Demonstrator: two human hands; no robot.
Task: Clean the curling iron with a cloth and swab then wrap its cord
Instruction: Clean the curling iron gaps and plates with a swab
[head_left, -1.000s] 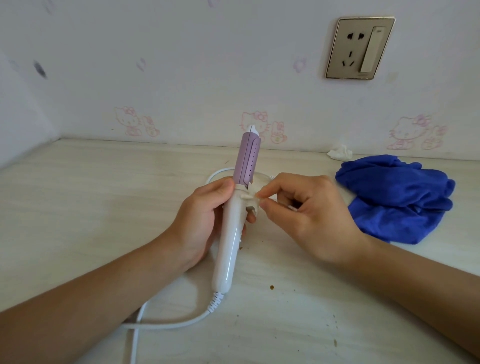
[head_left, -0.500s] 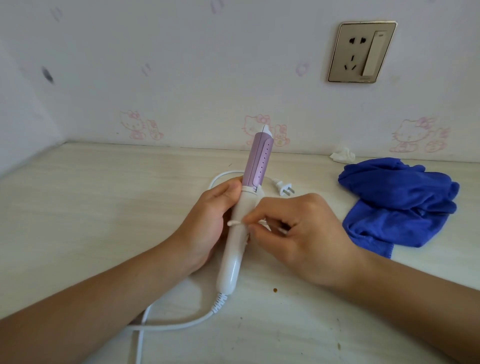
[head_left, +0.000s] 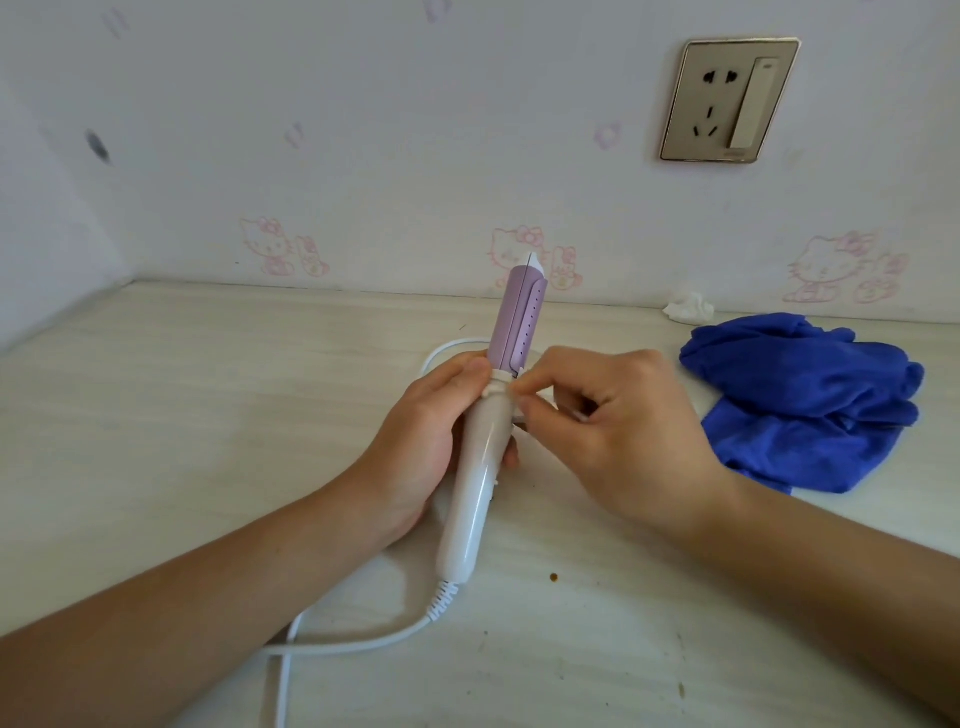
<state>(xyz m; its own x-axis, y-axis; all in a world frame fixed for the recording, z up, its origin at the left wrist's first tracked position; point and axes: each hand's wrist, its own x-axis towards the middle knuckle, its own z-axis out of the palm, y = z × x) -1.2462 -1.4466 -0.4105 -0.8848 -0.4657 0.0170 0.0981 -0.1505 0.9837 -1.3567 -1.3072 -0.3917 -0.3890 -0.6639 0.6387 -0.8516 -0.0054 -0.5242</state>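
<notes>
My left hand (head_left: 426, 441) grips the white handle of the curling iron (head_left: 480, 478), which stands tilted with its purple barrel (head_left: 522, 322) pointing up and away. My right hand (head_left: 618, 431) pinches a thin white swab (head_left: 498, 391), whose tip lies across the seam where barrel meets handle. The white cord (head_left: 363, 642) runs from the handle's base across the table toward me, and another loop of it shows behind my left hand. The blue cloth (head_left: 810, 405) lies crumpled on the table to the right, apart from both hands.
A pale wooden table (head_left: 156, 441) meets a wall with pink cartoon prints. A wall socket with a switch (head_left: 730, 98) sits at the upper right. A small crumpled white tissue (head_left: 688, 307) lies by the wall behind the cloth. A brown crumb (head_left: 554, 577) lies near the handle's base.
My right hand moved the swab from mid-handle back up to the collar below the barrel. The plug seen behind the iron half a second ago is now hidden by my right hand.
</notes>
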